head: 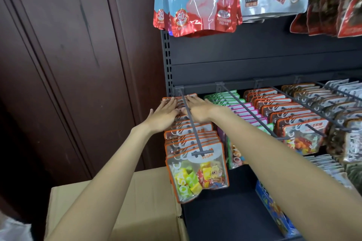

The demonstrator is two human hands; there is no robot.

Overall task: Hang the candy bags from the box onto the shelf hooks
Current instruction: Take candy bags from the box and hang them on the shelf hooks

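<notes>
L grip (164,114) + R grip (197,107) flat on candy bags (188,133) | dark shelf (254,58) | wood door (68,55)

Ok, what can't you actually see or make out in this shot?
All in the head view:
- Cardboard box: inside hidden by its flap and the forearms.
- Rear orange-edged candy bags: fronts covered by the bags ahead and by the left hand and right hand.
- Strawberry pouches: tops cut off by the upper edge.
- Blue packet: print blurred.
</notes>
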